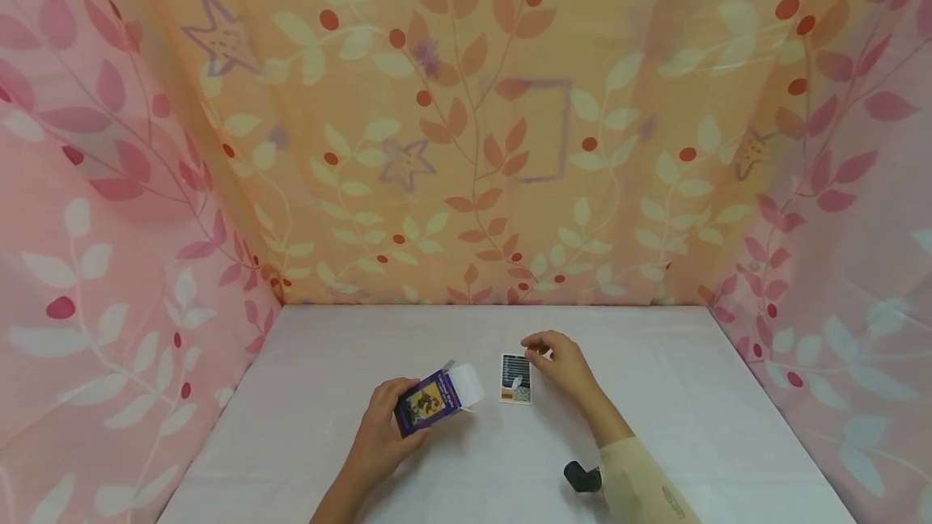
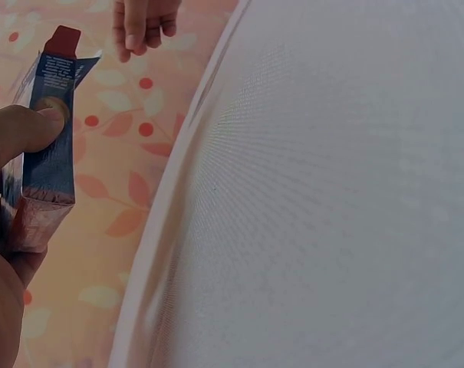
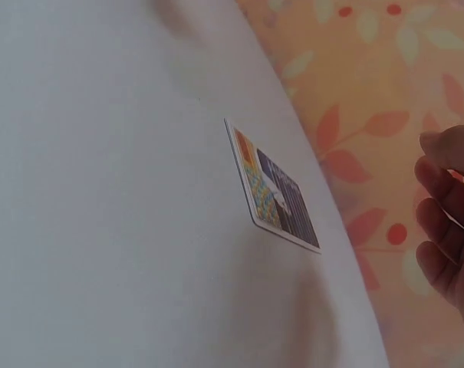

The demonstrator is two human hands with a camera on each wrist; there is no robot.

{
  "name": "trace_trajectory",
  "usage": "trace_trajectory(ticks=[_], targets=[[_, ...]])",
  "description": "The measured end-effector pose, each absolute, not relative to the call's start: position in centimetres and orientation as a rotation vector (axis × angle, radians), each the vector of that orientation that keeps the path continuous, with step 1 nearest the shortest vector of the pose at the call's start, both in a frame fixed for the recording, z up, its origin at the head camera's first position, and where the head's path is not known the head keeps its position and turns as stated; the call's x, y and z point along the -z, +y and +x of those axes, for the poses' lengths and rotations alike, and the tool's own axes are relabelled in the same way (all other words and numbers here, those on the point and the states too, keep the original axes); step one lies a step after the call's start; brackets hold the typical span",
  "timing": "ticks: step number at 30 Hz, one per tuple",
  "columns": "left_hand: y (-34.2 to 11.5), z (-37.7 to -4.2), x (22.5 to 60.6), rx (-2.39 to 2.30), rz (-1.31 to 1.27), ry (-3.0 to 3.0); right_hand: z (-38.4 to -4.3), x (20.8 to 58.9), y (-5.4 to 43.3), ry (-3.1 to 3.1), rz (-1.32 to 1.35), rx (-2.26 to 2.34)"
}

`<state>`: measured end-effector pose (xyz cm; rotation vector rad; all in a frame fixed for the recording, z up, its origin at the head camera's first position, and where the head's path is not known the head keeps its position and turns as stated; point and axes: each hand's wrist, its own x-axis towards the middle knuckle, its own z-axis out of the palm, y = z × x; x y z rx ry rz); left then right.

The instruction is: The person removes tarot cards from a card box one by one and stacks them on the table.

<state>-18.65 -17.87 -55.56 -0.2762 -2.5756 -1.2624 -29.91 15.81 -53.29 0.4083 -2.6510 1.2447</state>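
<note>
My left hand (image 1: 382, 431) grips a dark blue and purple card box (image 1: 428, 404) with a yellow picture on its front. The box is tilted, and its white flap (image 1: 467, 385) stands open towards the right. In the left wrist view, the thumb (image 2: 34, 129) presses on the box's narrow side. To the right of the box, a picture card (image 1: 516, 379) with a white border lies face up on the table; its edge looks thick in the right wrist view. My right hand (image 1: 564, 362) hovers by the card's upper right corner, fingers loosely bent and holding nothing.
A white cloth covers the table (image 1: 328, 346). Pink and orange leaf-patterned curtains (image 1: 473, 144) enclose it at the back and both sides. A black object (image 1: 581, 476) sits beside the right sleeve (image 1: 641, 479).
</note>
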Motion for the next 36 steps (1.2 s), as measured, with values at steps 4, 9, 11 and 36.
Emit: trace_trajectory(ticks=[4, 9, 11, 36], targets=[[-17.8, -18.7, 55.7, 1.265, -0.288, -2.572, -28.5, 52.5, 15.5, -2.609, 0.407, -1.273], [-17.8, -18.6, 55.8, 1.257, -0.291, -2.566, -27.0, 52.0, 15.0, -2.558, 0.419, -1.289], [-17.8, -18.6, 55.7, 1.263, -0.294, -2.564, -26.5, 51.9, 14.8, -2.54, 0.434, -1.287], [-17.7, -18.7, 55.6, 1.264, -0.291, -2.571, -22.9, 50.9, 12.5, -2.442, 0.568, -1.399]])
